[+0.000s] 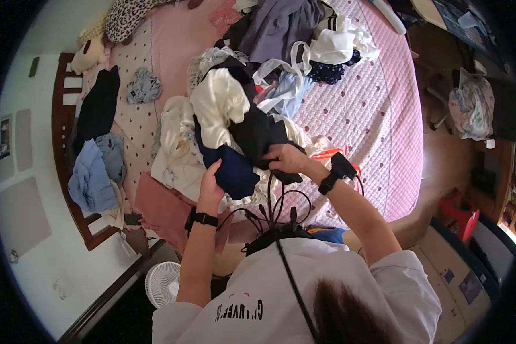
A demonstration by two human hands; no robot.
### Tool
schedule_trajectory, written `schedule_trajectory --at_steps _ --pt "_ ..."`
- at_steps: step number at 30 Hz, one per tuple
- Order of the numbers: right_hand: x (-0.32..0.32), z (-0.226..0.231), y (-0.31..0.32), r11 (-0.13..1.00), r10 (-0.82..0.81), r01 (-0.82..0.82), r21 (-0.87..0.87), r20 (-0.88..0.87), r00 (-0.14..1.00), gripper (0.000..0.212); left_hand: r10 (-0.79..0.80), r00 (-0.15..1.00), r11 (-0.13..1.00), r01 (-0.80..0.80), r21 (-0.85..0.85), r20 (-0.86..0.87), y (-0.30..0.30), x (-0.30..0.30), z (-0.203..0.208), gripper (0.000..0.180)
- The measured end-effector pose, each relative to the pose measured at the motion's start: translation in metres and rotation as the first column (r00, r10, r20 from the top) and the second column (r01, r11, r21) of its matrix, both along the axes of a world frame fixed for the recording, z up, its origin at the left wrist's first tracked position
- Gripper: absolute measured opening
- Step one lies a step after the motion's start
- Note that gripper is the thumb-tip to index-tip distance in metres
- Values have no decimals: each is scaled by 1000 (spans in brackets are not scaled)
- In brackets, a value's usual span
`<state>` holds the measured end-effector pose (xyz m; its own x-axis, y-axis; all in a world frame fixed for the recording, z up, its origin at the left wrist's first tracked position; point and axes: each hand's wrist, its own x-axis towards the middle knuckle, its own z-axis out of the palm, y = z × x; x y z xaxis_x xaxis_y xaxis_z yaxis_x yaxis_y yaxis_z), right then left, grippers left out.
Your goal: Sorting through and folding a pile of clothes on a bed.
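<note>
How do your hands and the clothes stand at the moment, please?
Left hand holding navy garment. Right hand gripping black garment. Cream satin garment close against both.

The left hand [211, 184] had most of its fingers hidden behind navy cloth [232, 172]; the right hand [286, 157] had its fingertips lost in a black garment [258, 135]. The view's edge cut off a grey garment [278, 34] at twelve o'clock and dark hair [350, 321] at five. At nine, a wall picture [4, 137] — small, dim — was indistinct.
</note>
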<state>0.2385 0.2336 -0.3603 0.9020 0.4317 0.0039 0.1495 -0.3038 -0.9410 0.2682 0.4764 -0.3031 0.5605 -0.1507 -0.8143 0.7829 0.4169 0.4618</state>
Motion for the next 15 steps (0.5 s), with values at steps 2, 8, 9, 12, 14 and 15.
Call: schedule_trajectory --at_steps 2,8,9,12,14,15 --pt "-3 -4 -2 998 53 -52 23 -54 997 27 32 999 999 -32 8 -13 -2 4 -4 28" --pt "2 -20 -10 999 -15 10 -48 -99 995 22 14 999 999 -15 30 40 -8 8 -3 34" --pt "4 -23 -10 999 -14 9 -47 -98 995 22 15 999 999 -16 31 41 -8 8 -4 34" --pt "13 -44 -13 802 -569 596 38 -252 783 24 31 999 1000 -31 1 25 -8 8 -2 33" --pt "35 -48 -23 480 -855 842 -249 -350 384 22 20 1000 999 -20 -29 6 -5 7 1 33" --pt "37 -62 -31 338 -939 908 -248 -150 309 22 16 1000 999 -16 -31 7 -6 7 4 33"
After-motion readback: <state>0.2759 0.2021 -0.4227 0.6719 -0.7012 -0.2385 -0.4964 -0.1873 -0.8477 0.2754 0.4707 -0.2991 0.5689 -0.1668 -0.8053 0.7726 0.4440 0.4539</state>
